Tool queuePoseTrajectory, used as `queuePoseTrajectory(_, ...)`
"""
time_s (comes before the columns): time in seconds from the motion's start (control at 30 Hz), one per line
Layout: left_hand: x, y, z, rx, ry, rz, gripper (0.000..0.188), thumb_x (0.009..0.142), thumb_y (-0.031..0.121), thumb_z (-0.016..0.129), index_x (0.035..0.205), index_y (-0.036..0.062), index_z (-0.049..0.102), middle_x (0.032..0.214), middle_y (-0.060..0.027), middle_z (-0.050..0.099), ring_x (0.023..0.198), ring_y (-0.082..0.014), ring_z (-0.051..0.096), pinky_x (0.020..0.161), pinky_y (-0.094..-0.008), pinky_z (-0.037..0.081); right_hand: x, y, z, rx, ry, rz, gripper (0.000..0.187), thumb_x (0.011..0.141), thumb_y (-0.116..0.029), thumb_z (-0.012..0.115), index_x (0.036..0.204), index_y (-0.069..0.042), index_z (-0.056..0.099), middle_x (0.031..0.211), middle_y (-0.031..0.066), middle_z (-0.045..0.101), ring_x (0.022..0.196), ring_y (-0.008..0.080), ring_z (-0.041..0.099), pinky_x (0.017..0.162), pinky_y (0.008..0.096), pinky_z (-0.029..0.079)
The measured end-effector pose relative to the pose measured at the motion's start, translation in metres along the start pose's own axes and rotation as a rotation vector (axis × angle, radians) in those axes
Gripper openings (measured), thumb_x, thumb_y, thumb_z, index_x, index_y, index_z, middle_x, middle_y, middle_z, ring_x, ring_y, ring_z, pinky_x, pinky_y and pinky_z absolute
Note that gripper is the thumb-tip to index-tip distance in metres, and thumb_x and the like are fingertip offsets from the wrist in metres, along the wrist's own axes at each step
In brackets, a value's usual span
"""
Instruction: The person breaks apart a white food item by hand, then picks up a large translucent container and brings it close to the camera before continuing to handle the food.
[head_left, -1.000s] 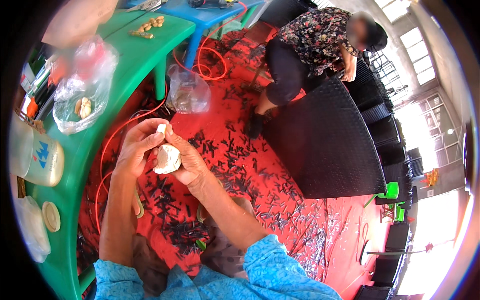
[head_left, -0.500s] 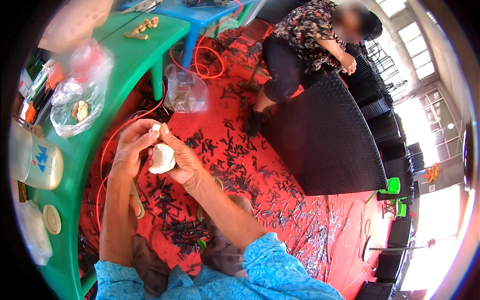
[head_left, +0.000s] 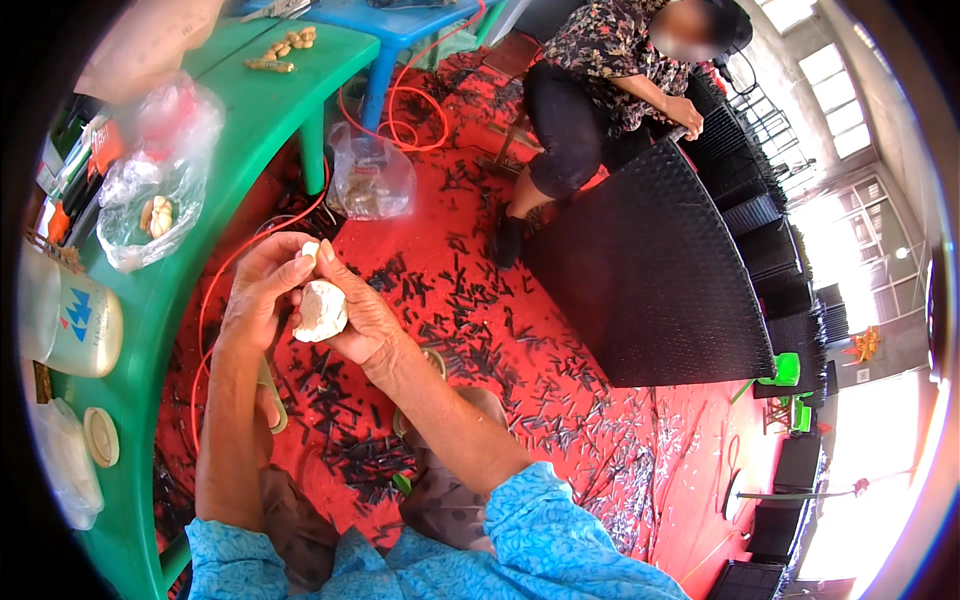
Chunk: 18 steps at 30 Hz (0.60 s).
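Both hands pinch a pale lump over the red floor

Left hand (head_left: 262,290) curls around the top of the white, dough-like lump (head_left: 320,311), its fingertips closed on a small piece at the upper edge, while the right hand (head_left: 362,315) cups the lump from beside and beneath, thumb pressed against it. Held in mid-air just off the edge of the green table (head_left: 150,330) (nothing supports it from below), the lump could slip if either grip loosens, and I judge it would land among the black scraps (head_left: 455,300) littering the red floor (head_left: 560,360) and pick up dirt. The pinched bit could also tear off and drop.
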<state>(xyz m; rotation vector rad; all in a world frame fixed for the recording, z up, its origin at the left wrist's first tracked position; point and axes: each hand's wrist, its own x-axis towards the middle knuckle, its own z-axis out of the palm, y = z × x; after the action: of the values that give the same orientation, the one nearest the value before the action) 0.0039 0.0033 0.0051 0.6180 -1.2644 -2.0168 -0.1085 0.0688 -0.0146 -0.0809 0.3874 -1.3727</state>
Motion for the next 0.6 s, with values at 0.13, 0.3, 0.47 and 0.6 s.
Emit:
queuePoseTrajectory(0.13,0.0013,-0.0021,0.0004,0.001,0.008,0.015,0.023,0.076,0.018,0.063,0.092,0.0035,0.056,0.078,0.0004,0.055,0.065,-0.0049,0.049,0.055,-0.0181,0.039,0.0008,0.0007,-0.0018,-0.006,0.016,-0.004,0.027,0.079,-0.033,0.06,0.094,-0.012,0.055,0.078,0.0025,0.059,0.067,0.0162,0.059,0.056,0.0325,0.052)
queuePoseTrajectory(0.3,0.0002,-0.0022,0.0,0.007,0.026,0.033,0.022,0.076,0.019,0.063,0.091,0.0035,0.056,0.078,0.0003,0.055,0.063,-0.0042,0.048,0.054,-0.0176,0.038,0.0028,0.004,-0.0024,-0.002,0.005,-0.01,0.026,0.079,-0.033,0.06,0.094,-0.012,0.055,0.079,0.0021,0.058,0.069,0.0153,0.058,0.057,0.032,0.051)
queuePoseTrajectory(0.47,0.0007,-0.0014,0.0027,-0.02,0.038,0.032,0.021,0.076,0.018,0.063,0.09,0.0039,0.056,0.076,0.0012,0.054,0.061,-0.0039,0.047,0.053,-0.017,0.038,0.0046,0.0042,-0.0024,0.013,-0.018,-0.004,0.025,0.079,-0.032,0.06,0.094,-0.012,0.055,0.079,0.0022,0.059,0.069,0.0159,0.059,0.057,0.0319,0.052)
queuePoseTrajectory(0.6,0.0002,-0.0017,-0.0037,-0.028,0.011,0.01,0.02,0.077,0.017,0.063,0.091,0.0043,0.056,0.079,0.0009,0.056,0.061,-0.0037,0.048,0.053,-0.0167,0.04,0.0064,0.0056,-0.0034,0.019,-0.031,0.01,0.025,0.079,-0.032,0.06,0.094,-0.012,0.055,0.078,0.0021,0.059,0.069,0.0158,0.058,0.057,0.0319,0.052)
